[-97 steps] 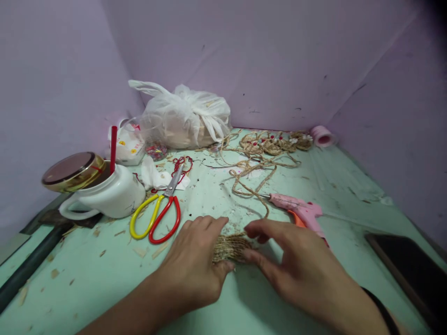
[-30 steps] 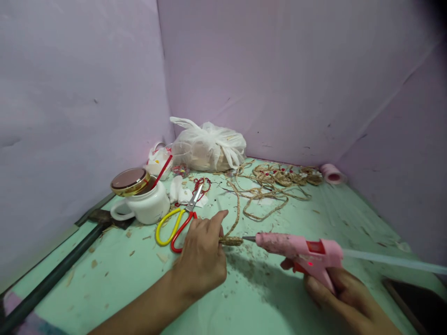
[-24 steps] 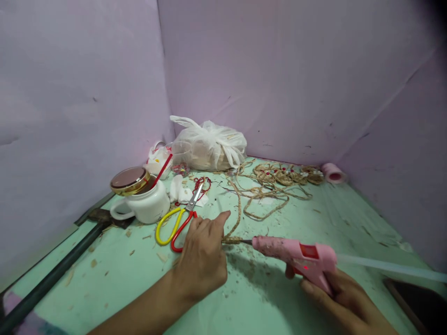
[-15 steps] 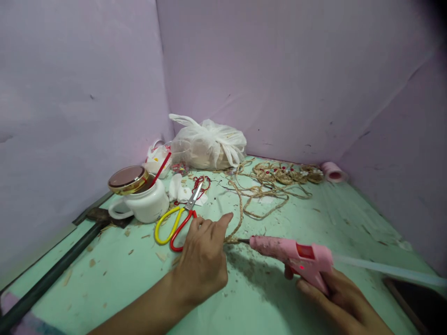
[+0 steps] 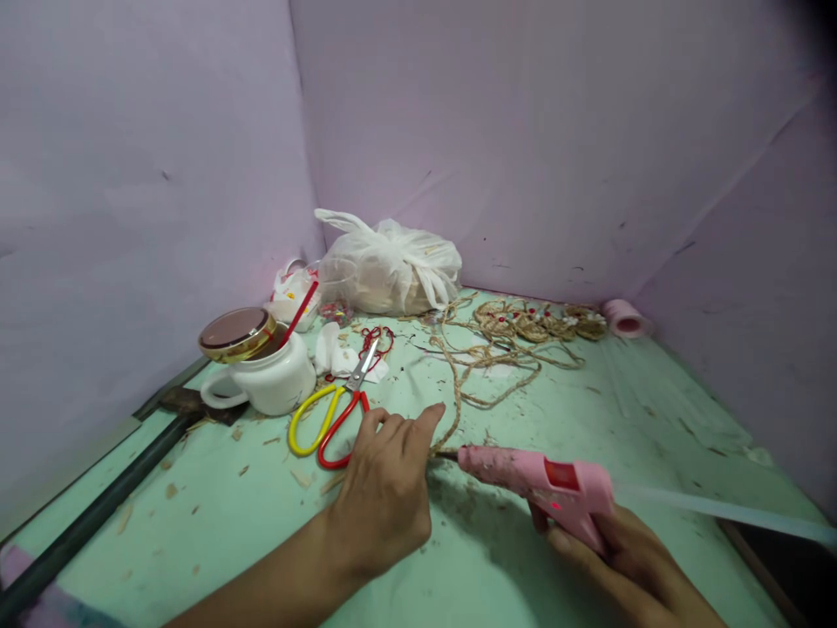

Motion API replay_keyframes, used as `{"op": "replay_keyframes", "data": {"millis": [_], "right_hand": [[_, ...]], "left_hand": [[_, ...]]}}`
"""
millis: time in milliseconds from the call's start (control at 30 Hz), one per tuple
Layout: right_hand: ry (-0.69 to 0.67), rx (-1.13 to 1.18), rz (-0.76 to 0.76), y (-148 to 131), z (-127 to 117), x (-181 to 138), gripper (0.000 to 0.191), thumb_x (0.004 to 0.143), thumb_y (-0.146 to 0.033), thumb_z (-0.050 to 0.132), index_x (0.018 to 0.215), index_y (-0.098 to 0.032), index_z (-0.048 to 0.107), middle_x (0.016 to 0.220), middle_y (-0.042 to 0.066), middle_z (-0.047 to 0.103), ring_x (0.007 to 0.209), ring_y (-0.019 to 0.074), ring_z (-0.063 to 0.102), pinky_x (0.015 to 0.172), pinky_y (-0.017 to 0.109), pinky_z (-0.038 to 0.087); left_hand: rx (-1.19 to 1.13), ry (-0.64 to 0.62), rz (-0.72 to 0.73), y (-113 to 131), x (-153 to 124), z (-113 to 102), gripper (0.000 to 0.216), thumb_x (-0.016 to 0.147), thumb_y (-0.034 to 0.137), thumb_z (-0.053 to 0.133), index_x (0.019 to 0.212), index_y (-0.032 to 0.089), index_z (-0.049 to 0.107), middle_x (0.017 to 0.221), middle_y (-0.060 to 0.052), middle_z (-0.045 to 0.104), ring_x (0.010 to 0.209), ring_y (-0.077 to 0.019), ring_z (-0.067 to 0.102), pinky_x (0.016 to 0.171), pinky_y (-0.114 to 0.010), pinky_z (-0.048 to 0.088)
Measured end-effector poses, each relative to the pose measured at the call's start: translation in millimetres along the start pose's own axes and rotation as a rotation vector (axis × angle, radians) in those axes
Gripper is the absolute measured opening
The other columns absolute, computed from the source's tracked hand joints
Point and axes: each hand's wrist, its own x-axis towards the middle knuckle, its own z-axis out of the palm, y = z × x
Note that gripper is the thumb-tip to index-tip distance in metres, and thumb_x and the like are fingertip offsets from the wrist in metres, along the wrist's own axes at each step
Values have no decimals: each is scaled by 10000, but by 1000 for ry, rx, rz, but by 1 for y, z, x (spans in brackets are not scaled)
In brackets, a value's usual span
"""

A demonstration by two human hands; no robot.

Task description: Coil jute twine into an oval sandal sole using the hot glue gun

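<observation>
A pink hot glue gun (image 5: 510,468) is gripped by my right hand (image 5: 631,554), its small red light lit and a long clear glue stick (image 5: 712,503) poking out of the back. The nozzle points left and meets a braided jute cord (image 5: 456,403) beside my left hand (image 5: 389,493). My left hand is closed on the near part of this cord, one finger lifted; the gripped part is hidden behind the hand. From there the cord runs back across the green tabletop (image 5: 562,419). Scissors (image 5: 358,375) with one yellow and one red handle lie just beyond my left hand.
At left stand a white mug (image 5: 278,379) with a gold-rimmed lid (image 5: 236,333) and a hammer (image 5: 131,488). Behind are a white plastic bag (image 5: 392,262), beaded jute pieces (image 5: 529,321) and a pink roll (image 5: 624,318). A dark flat object (image 5: 785,567) lies at right.
The glue gun and my right hand have shifted slightly left and down. My left hand has edged a little right, its raised finger still up. The nozzle remains at the cord.
</observation>
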Motion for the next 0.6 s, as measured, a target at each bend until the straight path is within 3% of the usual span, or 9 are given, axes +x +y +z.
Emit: {"op": "replay_keyframes", "data": {"millis": [133, 600], "right_hand": [[-91, -14, 9, -6, 0, 0, 418, 820, -555, 499, 1034, -251, 690, 861, 70, 695, 835, 271, 641, 766, 368, 547], [-75, -16, -37, -20, -2, 2, 415, 825, -530, 510, 1061, -240, 690, 1003, 60, 714, 894, 254, 648, 824, 328, 526]], "left_hand": [[-5, 12, 11, 1, 0, 0, 638, 656, -9, 422, 1285, 67, 347, 847, -85, 580, 762, -224, 486, 797, -446, 399], [-7, 13, -7, 0, -1, 2, 643, 654, -13, 431, 1285, 85, 356, 862, -84, 583, 781, -228, 497, 832, -472, 398]]}}
